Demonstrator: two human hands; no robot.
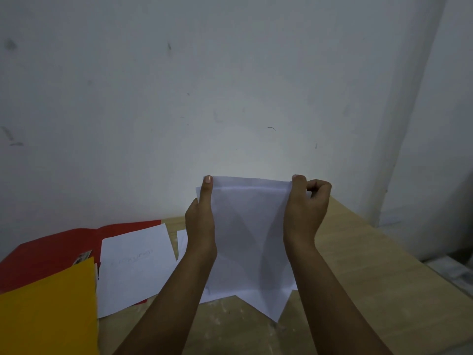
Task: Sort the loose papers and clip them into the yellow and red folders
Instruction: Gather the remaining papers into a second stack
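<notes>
1. Left hand (201, 221) and right hand (304, 213) each grip one side edge of a stack of white papers (249, 234), held upright above the surface (358, 265).
2. Sheets look uneven at the bottom; tapping them square would ease clipping.
3. Red folder (51, 249) lies open at left, one loose sheet (135, 267) on it; yellow folder (48, 311) overlaps its near edge.

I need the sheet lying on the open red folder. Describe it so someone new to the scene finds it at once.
Start at the wooden table and go to its left end, where the red folder lies open. The white sheet lies flat on its right half, beside the yellow folder. Unlike the stack of papers both hands hold up, it carries faint handwriting.
</notes>
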